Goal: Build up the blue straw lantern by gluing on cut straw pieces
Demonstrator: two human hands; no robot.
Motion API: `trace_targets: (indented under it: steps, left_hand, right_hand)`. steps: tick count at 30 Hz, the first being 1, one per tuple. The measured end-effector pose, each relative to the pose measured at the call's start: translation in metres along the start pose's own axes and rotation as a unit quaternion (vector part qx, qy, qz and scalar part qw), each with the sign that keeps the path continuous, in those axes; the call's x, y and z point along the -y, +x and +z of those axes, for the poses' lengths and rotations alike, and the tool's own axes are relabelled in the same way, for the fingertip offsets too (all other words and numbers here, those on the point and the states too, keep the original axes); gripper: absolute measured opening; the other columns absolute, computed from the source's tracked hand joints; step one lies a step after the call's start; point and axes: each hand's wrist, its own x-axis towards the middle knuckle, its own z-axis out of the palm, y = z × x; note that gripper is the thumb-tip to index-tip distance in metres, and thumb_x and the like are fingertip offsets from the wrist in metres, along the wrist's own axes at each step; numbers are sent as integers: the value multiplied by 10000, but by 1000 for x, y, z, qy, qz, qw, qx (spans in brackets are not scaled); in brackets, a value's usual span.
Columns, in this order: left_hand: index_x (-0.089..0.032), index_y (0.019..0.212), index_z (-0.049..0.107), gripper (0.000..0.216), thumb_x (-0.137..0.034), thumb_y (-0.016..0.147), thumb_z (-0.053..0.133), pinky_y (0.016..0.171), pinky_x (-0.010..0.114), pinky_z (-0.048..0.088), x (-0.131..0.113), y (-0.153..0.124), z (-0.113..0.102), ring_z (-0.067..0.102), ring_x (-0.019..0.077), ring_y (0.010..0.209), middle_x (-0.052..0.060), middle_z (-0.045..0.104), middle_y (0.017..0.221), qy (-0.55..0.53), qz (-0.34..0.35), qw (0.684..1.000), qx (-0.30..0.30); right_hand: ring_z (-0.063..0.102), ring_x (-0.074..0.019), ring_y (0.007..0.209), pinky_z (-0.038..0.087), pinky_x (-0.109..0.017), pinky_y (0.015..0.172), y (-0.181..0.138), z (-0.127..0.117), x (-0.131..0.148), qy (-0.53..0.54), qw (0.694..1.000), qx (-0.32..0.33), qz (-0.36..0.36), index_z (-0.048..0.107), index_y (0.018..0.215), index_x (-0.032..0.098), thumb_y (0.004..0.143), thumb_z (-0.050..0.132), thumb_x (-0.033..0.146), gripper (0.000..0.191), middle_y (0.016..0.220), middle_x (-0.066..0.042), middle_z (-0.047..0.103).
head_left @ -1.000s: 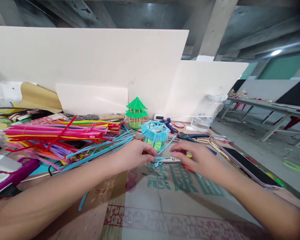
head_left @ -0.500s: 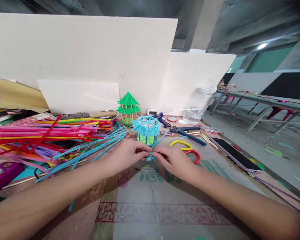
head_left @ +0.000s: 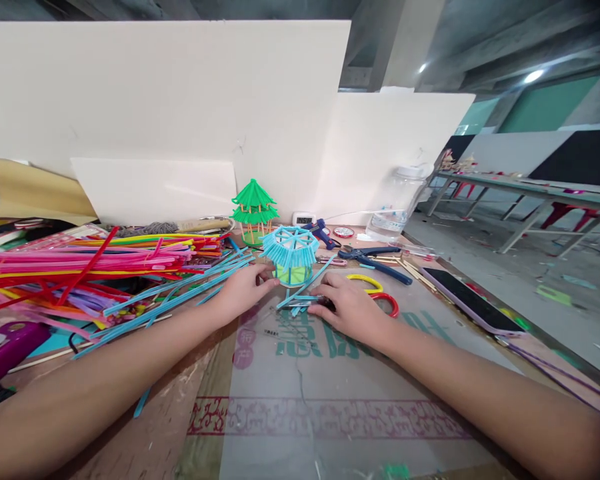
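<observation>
A small pavilion model [head_left: 290,257] stands at the centre, with a fringed blue pipe-cleaner roof and a light green lower wall. My left hand [head_left: 247,290] is at its lower left side, thumb and fingers apart; whether they touch the base is unclear. My right hand [head_left: 347,303] lies over the middle of a pair of scissors with a yellow handle loop [head_left: 370,283] and a red one, its fingers curled around the part by the blades. Short cut blue pipe-cleaner pieces [head_left: 296,308] lie by the blades, left of my right fingertips.
Bundles of coloured pipe cleaners [head_left: 85,263] cover the left side, with long blue ones [head_left: 175,303] nearer. A green-roofed model [head_left: 253,210] stands behind. Pliers [head_left: 375,259], a glue gun [head_left: 324,235], a clear bottle [head_left: 393,207] and a phone [head_left: 470,300] occupy the back and right.
My hands have parted from pinching small blue pieces together. My left hand has moved left and up beside the pavilion; my right hand is now around the scissors. Blue pieces lie on the table.
</observation>
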Motion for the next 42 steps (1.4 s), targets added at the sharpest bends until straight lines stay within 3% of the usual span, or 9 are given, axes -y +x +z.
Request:
trace_targets:
  steps: [5, 9, 16, 24, 27, 30, 33, 36, 42]
  left_hand:
    - [-163, 920, 702, 356, -477, 879, 540, 687, 296, 442, 0, 14, 13, 618, 197, 752, 65, 713, 885, -15, 36, 999, 27]
    - [-168, 781, 672, 330, -414, 904, 490, 689, 312, 454, 7, 24, 12, 590, 201, 700, 56, 676, 749, 34, 36, 999, 13]
    - [-152, 976, 631, 262, -347, 903, 473, 942, 422, 470, 44, 18, -6, 621, 285, 1013, 134, 681, 1033, 82, 56, 994, -54]
    - [-149, 961, 619, 253, -348, 928, 466, 857, 389, 489, 48, 14, -2, 601, 245, 904, 111, 648, 963, 93, 72, 992, -49]
    - [-148, 953, 622, 244, -335, 924, 468, 861, 404, 494, 47, 14, -1, 605, 256, 910, 118, 651, 966, 95, 74, 991, -53]
    - [-159, 965, 628, 254, -330, 936, 442, 936, 431, 477, 45, 14, -2, 610, 277, 1002, 128, 665, 1041, 89, 83, 991, -59]
    - [-163, 975, 634, 288, -346, 954, 413, 994, 442, 457, 42, 13, -3, 600, 291, 1087, 136, 666, 1096, 83, 91, 991, -59]
    - [-153, 982, 643, 297, -349, 956, 421, 1028, 451, 442, 41, 13, -2, 585, 300, 1135, 146, 660, 1111, 77, 99, 991, -54]
    - [-168, 963, 668, 255, -321, 935, 467, 1036, 457, 442, 44, 13, 0, 578, 307, 1151, 139, 651, 1164, 94, 99, 989, -48]
  right_hand:
    - [578, -260, 997, 453, -393, 880, 3, 0, -1, 14, 1000, 23, -12, 664, 1021, 160, 935, 575, 402, 271, 1014, -113, 639]
    - [600, -228, 924, 454, -338, 807, 5, -14, -11, 15, 997, 81, -1, 656, 987, 162, 932, 590, 327, 186, 971, -97, 646]
    - [608, -196, 815, 395, -279, 660, 5, -36, -31, 21, 986, 161, 38, 646, 867, 195, 865, 653, 314, 119, 920, -53, 674]
    - [668, -254, 896, 439, -316, 712, 6, -65, -33, -58, 980, 174, 80, 669, 1124, 233, 909, 555, 468, 338, 1076, -80, 719]
    - [677, -247, 829, 443, -314, 675, 20, -71, -56, -70, 972, 197, 106, 713, 1029, 256, 908, 523, 488, 324, 957, -61, 747]
    - [677, -274, 851, 455, -340, 714, 41, -65, -85, -85, 960, 216, 153, 754, 910, 239, 877, 561, 442, 282, 921, -82, 750]
    - [667, -321, 945, 470, -370, 787, 62, -48, -112, -52, 960, 127, 246, 720, 1109, 167, 812, 660, 425, 398, 1009, -144, 737]
    - [663, -275, 1011, 483, -339, 841, 80, -28, -134, -8, 962, 91, 257, 574, 1343, 155, 852, 625, 449, 574, 1160, -134, 705]
    - [646, -232, 1041, 482, -307, 897, 109, 5, -155, 100, 964, 62, 239, 629, 1261, 138, 852, 624, 485, 536, 1202, -116, 692]
